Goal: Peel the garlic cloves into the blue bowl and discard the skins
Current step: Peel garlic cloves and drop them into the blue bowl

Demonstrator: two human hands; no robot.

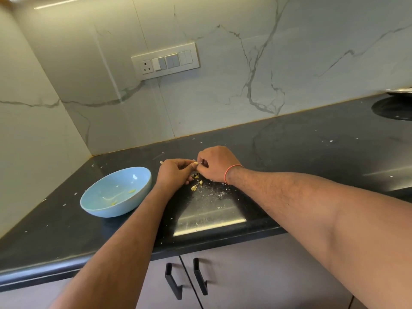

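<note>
Cabinet doors [256,279]: grey, with two black handles, below the front edge of the desk, nearer the camera than the blue bowl.
Desk [312,148]: black and glossy, flecked with white scraps; it carries the blue bowl and the skins.
Blue bowl [116,192]: sits on the desk, just beside the left wrist on its left side; a few small pale yellow bits lie inside, too small to tell if they are cloves or skin.
Skins [197,185]: a small heap of pale yellow flakes on the desk to the right of the blue bowl, directly under the two hands.
Left hand [175,173]: to the right of the blue bowl and just above the desk, fingers curled in, pinching the garlic clove.
Garlic clove [195,163]: a tiny pale piece caught between the fingertips of both hands, right of the blue bowl and slightly beyond it; mostly hidden by the fingers.
Right hand [216,163]: touching the left hand at the fingertips, fingers curled tight on the same clove; a red thread circles the wrist.
Switch panel [166,61]: white, on the marble wall far behind the blue bowl.
Dark round object [393,108]: far right of the blue bowl, cut off by the edge.
</note>
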